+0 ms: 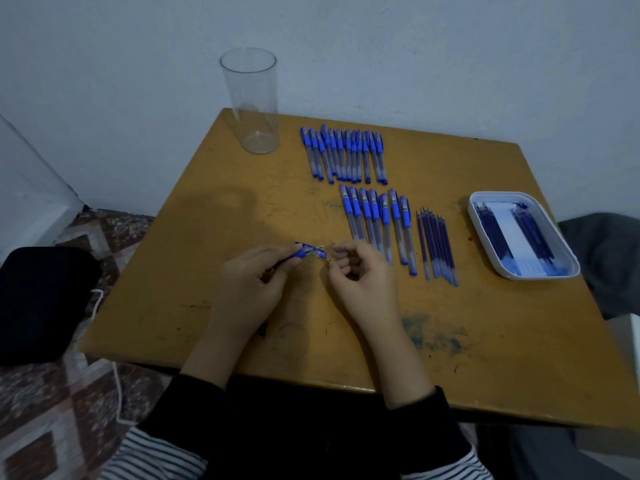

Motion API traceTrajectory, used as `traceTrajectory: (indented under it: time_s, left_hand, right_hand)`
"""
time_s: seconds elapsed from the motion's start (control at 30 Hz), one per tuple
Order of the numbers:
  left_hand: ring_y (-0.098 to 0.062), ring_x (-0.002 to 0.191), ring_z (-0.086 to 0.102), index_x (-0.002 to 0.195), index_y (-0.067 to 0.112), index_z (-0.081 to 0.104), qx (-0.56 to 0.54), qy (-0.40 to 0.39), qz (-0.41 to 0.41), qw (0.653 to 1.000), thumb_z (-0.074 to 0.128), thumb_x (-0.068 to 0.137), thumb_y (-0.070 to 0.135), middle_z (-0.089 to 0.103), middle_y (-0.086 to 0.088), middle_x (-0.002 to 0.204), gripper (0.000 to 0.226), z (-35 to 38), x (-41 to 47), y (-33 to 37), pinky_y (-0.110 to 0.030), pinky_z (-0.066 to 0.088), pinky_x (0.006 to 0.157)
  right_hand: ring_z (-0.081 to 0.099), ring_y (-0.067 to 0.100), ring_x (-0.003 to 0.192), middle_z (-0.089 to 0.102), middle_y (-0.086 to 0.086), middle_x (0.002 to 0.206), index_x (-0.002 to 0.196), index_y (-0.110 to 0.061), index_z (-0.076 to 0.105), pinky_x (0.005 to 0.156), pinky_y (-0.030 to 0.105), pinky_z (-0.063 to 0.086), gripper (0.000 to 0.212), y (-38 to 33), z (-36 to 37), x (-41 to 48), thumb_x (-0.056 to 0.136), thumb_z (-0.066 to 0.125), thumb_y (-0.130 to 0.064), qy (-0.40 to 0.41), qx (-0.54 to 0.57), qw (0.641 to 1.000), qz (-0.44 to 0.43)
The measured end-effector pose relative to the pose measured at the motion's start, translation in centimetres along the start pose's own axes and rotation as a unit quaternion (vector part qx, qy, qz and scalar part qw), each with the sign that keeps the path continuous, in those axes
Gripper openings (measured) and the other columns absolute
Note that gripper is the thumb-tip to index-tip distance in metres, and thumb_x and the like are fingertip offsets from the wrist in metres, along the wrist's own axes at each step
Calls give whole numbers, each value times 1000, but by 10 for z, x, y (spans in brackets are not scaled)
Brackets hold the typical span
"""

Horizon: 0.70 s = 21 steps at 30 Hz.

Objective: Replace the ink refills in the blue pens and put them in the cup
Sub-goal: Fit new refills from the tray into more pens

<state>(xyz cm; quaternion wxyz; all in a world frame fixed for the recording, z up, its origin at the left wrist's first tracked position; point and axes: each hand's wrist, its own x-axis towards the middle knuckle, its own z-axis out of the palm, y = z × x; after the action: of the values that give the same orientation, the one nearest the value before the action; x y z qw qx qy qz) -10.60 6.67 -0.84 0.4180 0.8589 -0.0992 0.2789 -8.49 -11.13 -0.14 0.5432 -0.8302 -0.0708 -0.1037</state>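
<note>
My left hand grips a blue pen near the middle of the wooden table; its tip end points right toward my right hand. The right hand's fingers are curled close to that tip, and whether they pinch a small part I cannot tell. A clear empty cup stands upright at the table's far left corner. A far row of blue capped pens lies right of the cup. A nearer row of pens lies just past my right hand. Loose refills lie beside that row.
A white tray holding several dark blue refills sits near the table's right edge. A black bag lies on the patterned floor to the left, with a white cord beside it. The wall stands just behind the table.
</note>
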Motion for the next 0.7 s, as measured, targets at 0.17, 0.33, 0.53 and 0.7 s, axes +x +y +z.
traceTrajectory:
  time_s: [0.17, 0.33, 0.53, 0.7]
  left_hand:
    - [-2, 93, 69, 109, 11, 79, -9, -12, 19, 1000, 77, 87, 5, 74, 8, 104, 23, 0, -1, 0, -15, 52, 81]
    - [-1, 94, 68, 110, 13, 78, -12, -27, 44, 999, 78, 87, 7, 72, 12, 105, 24, -1, 0, 3, -15, 51, 81]
    - [-6, 89, 69, 109, 11, 78, -1, -15, 59, 998, 77, 88, 7, 72, 10, 102, 22, 0, -1, 2, -25, 55, 76]
    - [-5, 94, 69, 110, 10, 78, -8, -6, 40, 999, 74, 91, 13, 75, 6, 104, 19, -1, -1, 1, -26, 57, 78]
  right_hand:
    - [63, 14, 94, 64, 0, 102, 113, -10, 68, 80, 26, 56, 26, -5, -3, -2, 88, 66, -4, -5, 45, 996, -76]
    - [62, 14, 93, 65, 1, 101, 107, -10, 72, 79, 22, 53, 19, -3, -2, 0, 90, 69, -5, -48, 29, 991, -120]
    - [64, 15, 92, 68, -3, 94, 100, -13, 70, 81, 34, 55, 11, 2, -2, 1, 94, 61, -9, -30, 70, 995, -69]
    - [70, 24, 87, 71, 13, 96, 100, -16, 60, 79, 35, 58, 19, -8, -6, 1, 100, 49, -1, 44, 226, 973, -4]
